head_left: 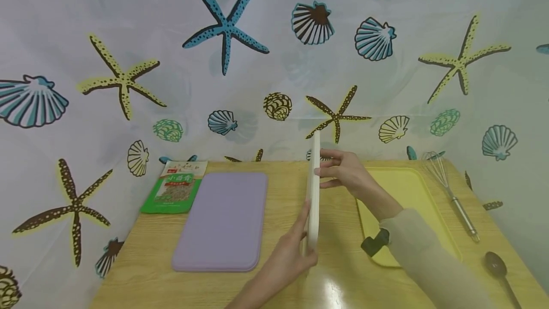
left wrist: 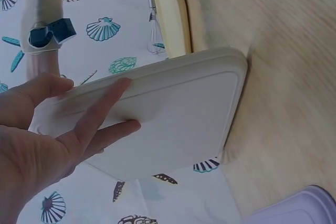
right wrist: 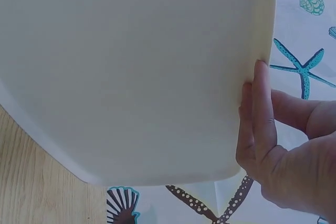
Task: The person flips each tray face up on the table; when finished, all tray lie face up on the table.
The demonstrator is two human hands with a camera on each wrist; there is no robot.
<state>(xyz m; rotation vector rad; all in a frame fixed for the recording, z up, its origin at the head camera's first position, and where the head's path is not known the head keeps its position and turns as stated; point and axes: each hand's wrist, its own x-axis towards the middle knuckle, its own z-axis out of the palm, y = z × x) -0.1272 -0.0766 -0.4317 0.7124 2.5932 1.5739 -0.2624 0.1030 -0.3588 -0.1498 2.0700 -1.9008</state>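
A white shallow tray [head_left: 314, 209] stands on its edge above the middle of the table, seen nearly edge-on in the head view. My left hand [head_left: 285, 256] grips its near side, with fingers spread over the flat left face [left wrist: 178, 119] and the thumb at the rim. Farther back, my right hand [head_left: 345, 170] holds the far side by the rim. In the right wrist view the fingers [right wrist: 262, 114] lie on the tray's inner face [right wrist: 131, 77], while the thumb is behind the rim. The tray's lower edge comes close to the tabletop.
A purple tray [head_left: 225, 223] lies to the left, beside a green and white seasoning packet [head_left: 173, 190]. On the right are a yellow tray [head_left: 403, 190], partly behind the right forearm, a whisk [head_left: 456, 204] and a brown spoon [head_left: 496, 265]. A patterned curtain [head_left: 257, 61] hangs behind the wooden table [head_left: 141, 280].
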